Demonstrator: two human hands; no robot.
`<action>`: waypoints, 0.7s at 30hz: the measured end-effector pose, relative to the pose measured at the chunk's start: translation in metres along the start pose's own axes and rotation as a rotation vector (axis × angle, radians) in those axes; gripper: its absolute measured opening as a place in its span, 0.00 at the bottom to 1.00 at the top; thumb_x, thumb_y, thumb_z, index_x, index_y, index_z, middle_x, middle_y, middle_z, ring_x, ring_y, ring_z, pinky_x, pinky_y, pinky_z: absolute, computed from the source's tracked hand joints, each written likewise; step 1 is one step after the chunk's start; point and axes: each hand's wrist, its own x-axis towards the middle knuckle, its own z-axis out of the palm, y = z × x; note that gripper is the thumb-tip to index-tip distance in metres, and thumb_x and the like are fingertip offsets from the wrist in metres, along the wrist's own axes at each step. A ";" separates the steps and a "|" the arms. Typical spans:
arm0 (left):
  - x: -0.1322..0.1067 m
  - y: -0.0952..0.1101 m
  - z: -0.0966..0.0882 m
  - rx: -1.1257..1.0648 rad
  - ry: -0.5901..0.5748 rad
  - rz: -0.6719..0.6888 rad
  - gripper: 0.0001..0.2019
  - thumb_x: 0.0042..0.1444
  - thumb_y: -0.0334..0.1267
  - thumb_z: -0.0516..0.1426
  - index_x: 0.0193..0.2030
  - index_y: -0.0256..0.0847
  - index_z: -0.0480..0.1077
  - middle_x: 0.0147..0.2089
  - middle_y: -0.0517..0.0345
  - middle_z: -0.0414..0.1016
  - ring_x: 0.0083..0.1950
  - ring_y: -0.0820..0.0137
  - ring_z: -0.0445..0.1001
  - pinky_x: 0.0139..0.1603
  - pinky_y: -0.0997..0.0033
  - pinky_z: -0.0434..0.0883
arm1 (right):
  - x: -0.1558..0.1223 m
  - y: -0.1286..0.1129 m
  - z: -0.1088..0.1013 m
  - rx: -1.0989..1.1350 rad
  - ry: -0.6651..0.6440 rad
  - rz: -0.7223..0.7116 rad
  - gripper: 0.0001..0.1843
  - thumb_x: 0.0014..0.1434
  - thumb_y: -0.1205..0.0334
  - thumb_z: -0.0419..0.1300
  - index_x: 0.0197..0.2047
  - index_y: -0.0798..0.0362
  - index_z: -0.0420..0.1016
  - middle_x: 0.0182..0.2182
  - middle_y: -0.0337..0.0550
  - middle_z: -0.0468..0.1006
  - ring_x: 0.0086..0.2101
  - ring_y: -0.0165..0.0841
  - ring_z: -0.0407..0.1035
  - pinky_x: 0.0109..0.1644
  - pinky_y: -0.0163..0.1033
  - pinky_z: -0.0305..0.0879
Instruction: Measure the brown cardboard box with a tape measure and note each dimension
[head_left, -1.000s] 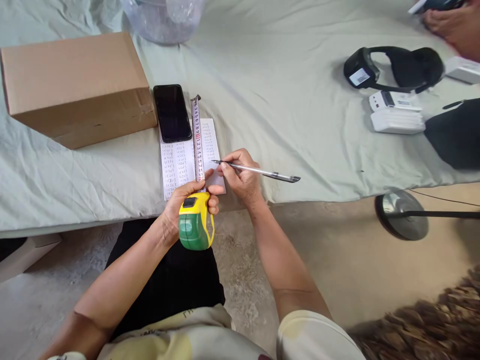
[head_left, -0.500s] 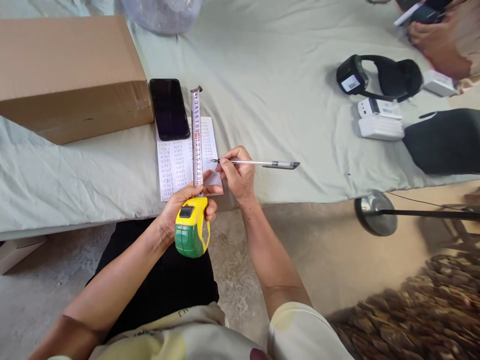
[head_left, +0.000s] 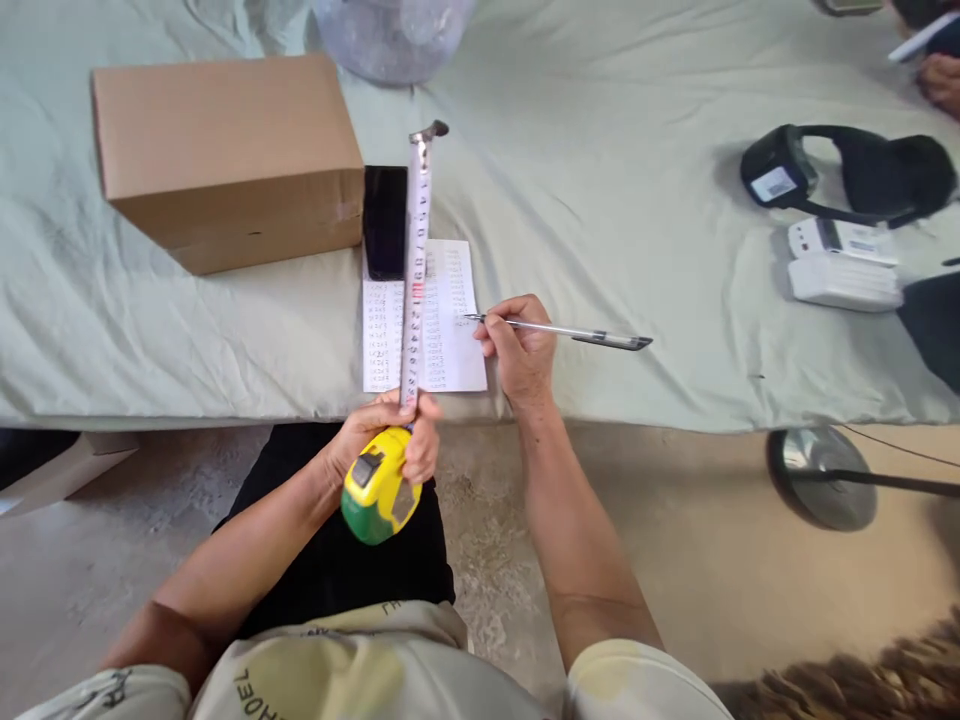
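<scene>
In my left hand point(head_left: 390, 432) is a yellow and green tape measure point(head_left: 380, 487), gripped at the table's front edge. Its white blade point(head_left: 415, 300) sticks out away from me, over a sheet of paper point(head_left: 457, 360) covered in handwritten columns. My right hand point(head_left: 523, 350) pinches a clear pen point(head_left: 577, 331) with a dark cap end; the tip is at the last written line of the right column, and I cannot tell if it touches. A black phone point(head_left: 384, 225) lies across the paper's upper left, partly hidden by the blade.
A cardboard box point(head_left: 232, 130) stands left of the phone on the cloth-covered table point(head_left: 637, 230). Behind it is a clear plastic tub point(head_left: 394, 40). At right lie a black headset point(head_left: 885, 175) and white boxes point(head_left: 844, 280). Another person's hand point(head_left: 941, 82) shows at the far right.
The view has shifted, so the table things sit further right. The tape measure has tilted, its blade end now nearer the camera and further from the paper. Both hands keep their holds.
</scene>
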 end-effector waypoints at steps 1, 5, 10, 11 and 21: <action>-0.018 0.005 -0.006 0.008 -0.029 0.012 0.08 0.58 0.34 0.59 0.37 0.40 0.81 0.18 0.59 0.70 0.16 0.71 0.67 0.19 0.71 0.68 | 0.000 0.001 0.000 -0.005 0.009 0.008 0.04 0.57 0.62 0.61 0.32 0.49 0.69 0.22 0.31 0.76 0.18 0.23 0.65 0.24 0.33 0.62; -0.127 0.041 -0.025 0.124 -0.064 0.263 0.11 0.60 0.34 0.56 0.30 0.44 0.77 0.12 0.64 0.66 0.09 0.74 0.58 0.13 0.74 0.61 | -0.001 0.004 0.002 -0.019 0.029 0.005 0.03 0.56 0.62 0.61 0.33 0.49 0.69 0.21 0.30 0.77 0.18 0.23 0.66 0.23 0.32 0.62; -0.292 0.087 -0.033 0.189 0.957 0.680 0.28 0.70 0.31 0.34 0.32 0.46 0.73 0.16 0.68 0.71 0.16 0.77 0.67 0.20 0.78 0.69 | -0.002 0.005 0.004 -0.012 0.048 -0.005 0.03 0.55 0.63 0.62 0.32 0.49 0.70 0.21 0.32 0.77 0.17 0.25 0.66 0.23 0.33 0.61; -0.317 0.089 -0.036 0.144 1.135 0.657 0.33 0.70 0.31 0.29 0.30 0.46 0.72 0.15 0.66 0.69 0.16 0.76 0.67 0.20 0.78 0.70 | -0.003 0.004 0.004 -0.009 0.051 -0.007 0.03 0.55 0.64 0.62 0.32 0.49 0.70 0.21 0.32 0.77 0.17 0.25 0.66 0.23 0.33 0.61; -0.402 -0.002 -0.091 0.051 1.422 -0.042 0.20 0.62 0.26 0.50 0.25 0.45 0.77 0.17 0.67 0.71 0.18 0.77 0.71 0.23 0.82 0.69 | -0.003 0.006 0.006 -0.012 0.051 0.005 0.04 0.55 0.61 0.62 0.32 0.48 0.69 0.21 0.31 0.77 0.18 0.25 0.65 0.24 0.34 0.62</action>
